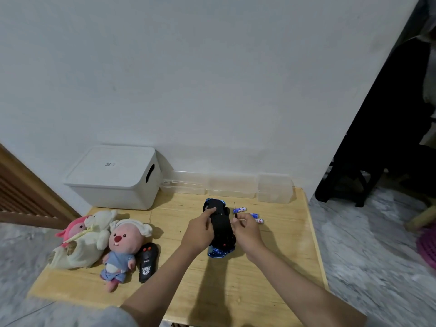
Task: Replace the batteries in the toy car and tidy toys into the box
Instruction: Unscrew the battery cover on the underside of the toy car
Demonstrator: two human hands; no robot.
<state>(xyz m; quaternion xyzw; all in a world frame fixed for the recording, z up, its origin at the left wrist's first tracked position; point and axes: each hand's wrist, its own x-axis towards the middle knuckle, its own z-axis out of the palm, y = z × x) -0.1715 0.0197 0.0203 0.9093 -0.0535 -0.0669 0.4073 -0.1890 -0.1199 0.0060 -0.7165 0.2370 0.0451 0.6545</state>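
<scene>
Left hand (199,232) fingers clamp the upside-down blue plastic toy car (220,226); right hand (246,228) pinches a thin dark screwdriver (235,210), small blue batteries (240,210) just beyond its fingertips.

The upturned plastic toy car (220,226) shows a black underside with glossy blue bodywork. Small cylindrical batteries (240,210) are blue and white. The lidded plastic storage box (113,178) is white; the wooden table (278,251) is pale yellow.

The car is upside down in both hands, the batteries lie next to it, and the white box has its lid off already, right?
Not quite. The head view shows the white box with its lid on. The rest holds: car upside down between left hand and right hand, batteries beside it.
</scene>
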